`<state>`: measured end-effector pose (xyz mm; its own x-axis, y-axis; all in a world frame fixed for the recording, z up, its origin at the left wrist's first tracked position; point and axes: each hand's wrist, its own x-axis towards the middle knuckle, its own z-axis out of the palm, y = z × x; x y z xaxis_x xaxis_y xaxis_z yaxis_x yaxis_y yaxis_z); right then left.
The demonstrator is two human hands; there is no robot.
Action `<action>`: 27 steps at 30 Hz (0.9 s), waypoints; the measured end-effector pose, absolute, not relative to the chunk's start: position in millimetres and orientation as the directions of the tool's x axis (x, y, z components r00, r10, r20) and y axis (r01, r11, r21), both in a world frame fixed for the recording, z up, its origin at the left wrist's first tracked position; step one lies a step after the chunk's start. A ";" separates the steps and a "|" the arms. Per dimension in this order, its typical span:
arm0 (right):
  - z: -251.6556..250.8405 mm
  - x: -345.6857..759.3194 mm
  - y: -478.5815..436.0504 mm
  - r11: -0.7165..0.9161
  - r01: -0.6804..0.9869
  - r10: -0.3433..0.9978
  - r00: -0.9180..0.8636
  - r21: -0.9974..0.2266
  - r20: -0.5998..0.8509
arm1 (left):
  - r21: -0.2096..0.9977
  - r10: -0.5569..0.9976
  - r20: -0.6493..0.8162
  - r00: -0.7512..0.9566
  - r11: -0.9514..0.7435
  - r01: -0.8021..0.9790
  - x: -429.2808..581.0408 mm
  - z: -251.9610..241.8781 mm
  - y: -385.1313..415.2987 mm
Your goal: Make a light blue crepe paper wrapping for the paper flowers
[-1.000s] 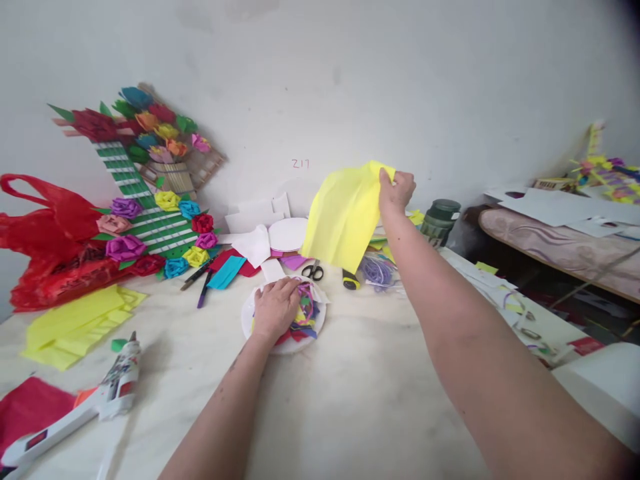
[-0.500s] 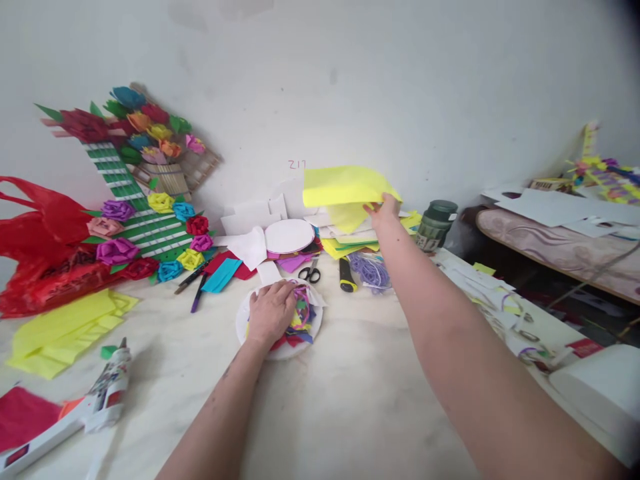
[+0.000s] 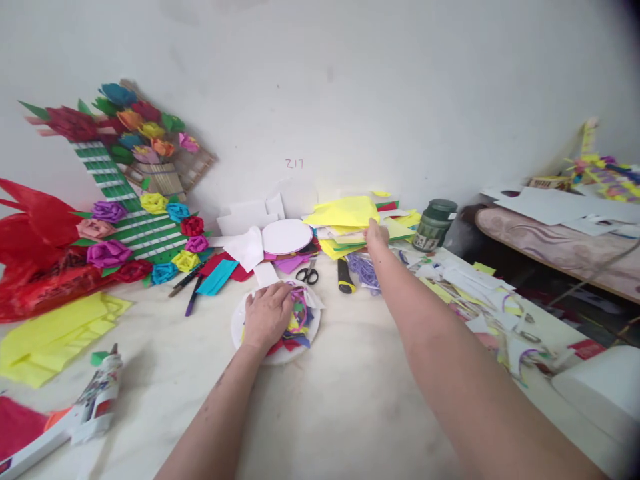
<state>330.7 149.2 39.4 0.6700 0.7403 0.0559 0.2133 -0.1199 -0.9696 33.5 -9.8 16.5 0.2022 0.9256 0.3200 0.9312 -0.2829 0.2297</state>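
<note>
My left hand (image 3: 267, 315) lies palm down, fingers curled, on a heap of coloured paper scraps (image 3: 298, 320) piled on a white paper plate (image 3: 240, 325) in the middle of the table. My right hand (image 3: 376, 233) reaches far back to a stack of paper and pinches the edge of a yellow paper sheet (image 3: 344, 213) that now rests on top of that stack. Black scissors (image 3: 305, 272) and a yellow-tipped cutter (image 3: 344, 275) lie between the plate and the stack.
A flower-covered green-striped craft piece (image 3: 131, 207) leans on the wall at the left, beside a red plastic bag (image 3: 35, 247). Folded yellow paper (image 3: 55, 330) and a glue gun (image 3: 75, 417) lie front left. A dark green jar (image 3: 435, 223) stands right of the stack; paper cuttings (image 3: 493, 307) litter the right.
My right hand has lowered the yellow sheet from the air down onto the paper stack at the back. My left hand has stayed on the scraps.
</note>
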 end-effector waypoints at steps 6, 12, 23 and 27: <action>53.1 319.7 132.6 -0.286 0.530 0.456 0.808 -0.798 0.373 | 0.225 0.926 0.323 0.194 -0.274 0.935 33.5 14.0 -8.0; 32.8 323.7 151.5 -0.208 0.865 0.857 0.386 -0.456 0.341 | 0.220 0.932 0.308 0.192 -0.266 0.939 33.9 14.6 -7.5; 24.2 313.6 146.9 -0.313 0.704 0.654 0.647 -0.637 0.393 | 0.219 0.930 0.307 0.203 -0.276 0.936 34.4 18.6 -9.9; 19.4 308.8 144.1 -0.307 0.569 0.668 0.700 -0.763 0.253 | 0.221 0.932 0.307 0.192 -0.266 0.938 35.6 18.8 -9.5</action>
<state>308.8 144.1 19.4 0.6997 0.6683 0.2526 0.5688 -0.3071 -0.7630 35.6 -9.5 18.8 0.1920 0.9323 0.3065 0.9383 -0.2659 0.2210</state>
